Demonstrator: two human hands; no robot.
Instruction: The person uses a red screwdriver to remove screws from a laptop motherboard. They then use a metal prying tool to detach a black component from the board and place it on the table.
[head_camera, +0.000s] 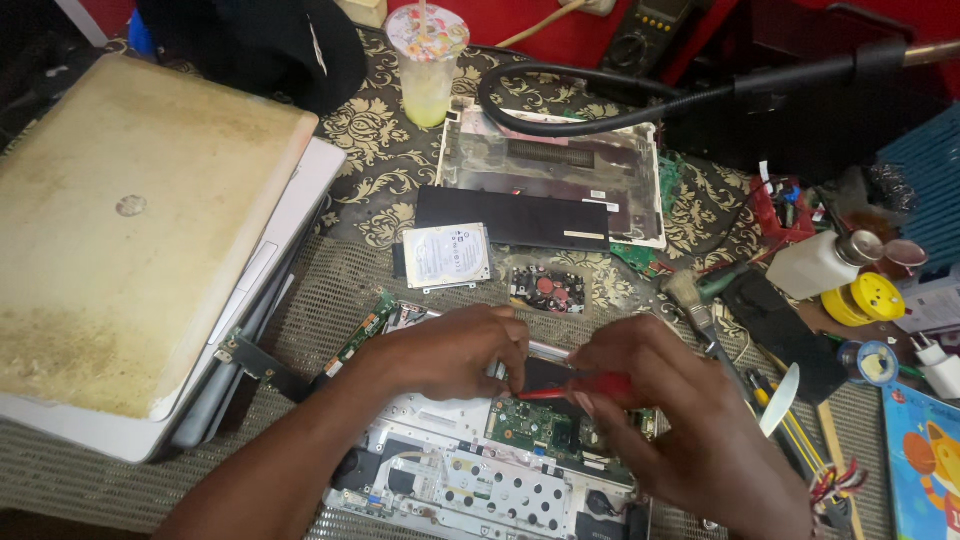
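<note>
Both hands work over the opened laptop chassis (470, 480) lying on the counter (380, 200). The right hand (680, 420) has its fingers closed around a red-handled screwdriver (585, 388), whose tip points at the green circuit board (535, 425). The left hand (455, 350) curls its fingers (505, 365), pressing on the chassis beside the tip.

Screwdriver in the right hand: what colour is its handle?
Red. The screwdriver handle shows best in the head view, in the right hand.

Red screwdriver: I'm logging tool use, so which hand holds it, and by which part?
The right hand holds the red screwdriver by its handle; the left hand pinches near its tip.
</note>
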